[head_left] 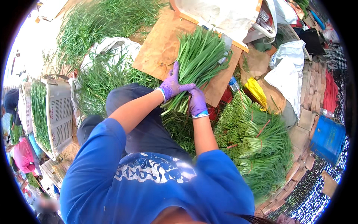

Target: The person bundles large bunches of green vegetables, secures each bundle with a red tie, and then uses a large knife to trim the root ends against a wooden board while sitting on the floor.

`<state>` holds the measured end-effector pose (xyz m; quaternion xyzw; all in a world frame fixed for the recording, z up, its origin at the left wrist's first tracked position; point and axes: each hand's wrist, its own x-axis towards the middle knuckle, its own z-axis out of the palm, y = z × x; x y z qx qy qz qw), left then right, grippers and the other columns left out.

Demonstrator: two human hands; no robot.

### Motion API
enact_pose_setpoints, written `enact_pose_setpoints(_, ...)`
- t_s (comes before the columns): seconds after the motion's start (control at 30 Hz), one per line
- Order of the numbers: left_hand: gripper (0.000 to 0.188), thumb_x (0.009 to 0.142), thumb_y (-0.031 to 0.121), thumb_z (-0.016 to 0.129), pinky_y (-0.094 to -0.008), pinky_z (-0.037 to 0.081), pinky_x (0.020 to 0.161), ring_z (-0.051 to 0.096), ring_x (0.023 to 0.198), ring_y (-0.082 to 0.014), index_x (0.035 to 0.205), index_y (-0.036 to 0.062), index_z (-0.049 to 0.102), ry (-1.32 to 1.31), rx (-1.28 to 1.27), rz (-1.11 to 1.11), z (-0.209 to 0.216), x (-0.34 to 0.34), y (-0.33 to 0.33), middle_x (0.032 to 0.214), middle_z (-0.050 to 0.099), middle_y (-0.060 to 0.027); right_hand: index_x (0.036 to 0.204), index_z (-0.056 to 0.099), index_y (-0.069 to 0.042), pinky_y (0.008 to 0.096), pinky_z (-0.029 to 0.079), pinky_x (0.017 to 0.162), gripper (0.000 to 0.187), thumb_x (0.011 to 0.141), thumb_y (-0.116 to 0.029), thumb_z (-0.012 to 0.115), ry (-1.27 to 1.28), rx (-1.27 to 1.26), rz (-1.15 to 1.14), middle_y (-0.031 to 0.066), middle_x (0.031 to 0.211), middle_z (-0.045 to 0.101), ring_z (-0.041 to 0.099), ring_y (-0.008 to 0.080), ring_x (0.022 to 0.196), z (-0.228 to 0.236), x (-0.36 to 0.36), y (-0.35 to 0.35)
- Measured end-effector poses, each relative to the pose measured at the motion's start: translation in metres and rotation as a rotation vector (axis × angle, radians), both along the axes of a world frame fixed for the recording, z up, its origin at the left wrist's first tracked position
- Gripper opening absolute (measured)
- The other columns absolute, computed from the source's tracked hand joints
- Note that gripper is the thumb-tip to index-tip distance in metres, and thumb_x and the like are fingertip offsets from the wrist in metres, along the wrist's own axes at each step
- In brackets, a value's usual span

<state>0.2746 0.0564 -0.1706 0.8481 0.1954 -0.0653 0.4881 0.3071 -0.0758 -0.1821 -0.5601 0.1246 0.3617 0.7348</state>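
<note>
A thick bunch of garlic chives is held between my hands, its leaves fanning away over a wooden board and its pale stem ends pointing toward my lap. My left hand, in a purple glove, clasps the bunch from the left, thumb across the stems. From the right, my right hand, gloved alike, grips it low near the cut ends. The fingers on the underside are hidden by the leaves. Right of my knees lies a large pile of tied chive bundles, with red ties on several.
Loose chives are heaped at the far left, some on a white sack. A white crate of chives stands left. A plastic bottle, a yellow bag and a blue container lie right. Other people are at the left edge.
</note>
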Motion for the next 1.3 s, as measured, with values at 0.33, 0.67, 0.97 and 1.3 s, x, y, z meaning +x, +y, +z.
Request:
enact_pose_setpoints(0.33, 0.125, 0.054, 0.063, 0.068, -0.0373, 0.021, 0.103, 0.018, 0.126, -0.04, 0.133, -0.0023, -0.004, 0.273, 0.125, 0.194, 0.021, 0.018, 0.003, 0.132, 0.018, -0.0341, 0.072, 0.064, -0.003, 0.0213, 0.031, 0.053, 0.014, 0.068, -0.016, 0.063, -0.179, -0.341, -0.105, 0.0, 0.058, 0.052, 0.044, 0.0066, 0.056, 0.034, 0.01, -0.02)
enact_pose_setpoints(0.67, 0.069, 0.077, 0.05, 0.056, -0.0316, 0.042, 0.082, 0.055, 0.092, -0.0199, 0.12, -0.0017, 0.041, -0.443, -0.291, 0.477, 0.078, -0.032, 0.03, 0.104, 0.056, -0.0168, 0.084, 0.062, 0.001, 0.0251, 0.041, 0.078, 0.017, 0.081, -0.015, 0.056, -0.55, 0.021, -0.067, 0.0131, 0.098, 0.055, 0.053, 0.0171, 0.09, 0.09, -0.049, -0.068)
enact_pose_setpoints(0.97, 0.016, 0.08, 0.018, 0.061, -0.0164, 0.04, 0.048, 0.049, 0.053, -0.0039, 0.086, 0.0037, 0.065, 0.015, -0.814, 0.028, 0.141, -0.176, -0.053, 0.065, 0.058, 0.0012, 0.086, 0.059, 0.001, 0.0186, 0.038, 0.046, 0.021, 0.085, -0.017, 0.046, -0.144, 0.195, 0.647, 0.0031, 0.059, 0.054, 0.049, 0.0089, 0.048, 0.15, -0.133, -0.078)
enact_pose_setpoints(1.3, 0.025, 0.086, 0.019, 0.05, -0.0162, 0.042, 0.053, 0.052, 0.055, -0.0037, 0.094, -0.0004, 0.063, -0.125, -0.736, 0.368, 0.129, -0.191, 0.009, 0.077, 0.064, -0.0025, 0.096, 0.059, -0.001, 0.0201, 0.038, 0.047, 0.022, 0.086, -0.017, 0.048, -0.015, 0.157, 0.665, -0.001, 0.054, 0.046, 0.038, 0.0068, 0.043, 0.12, -0.133, -0.073)
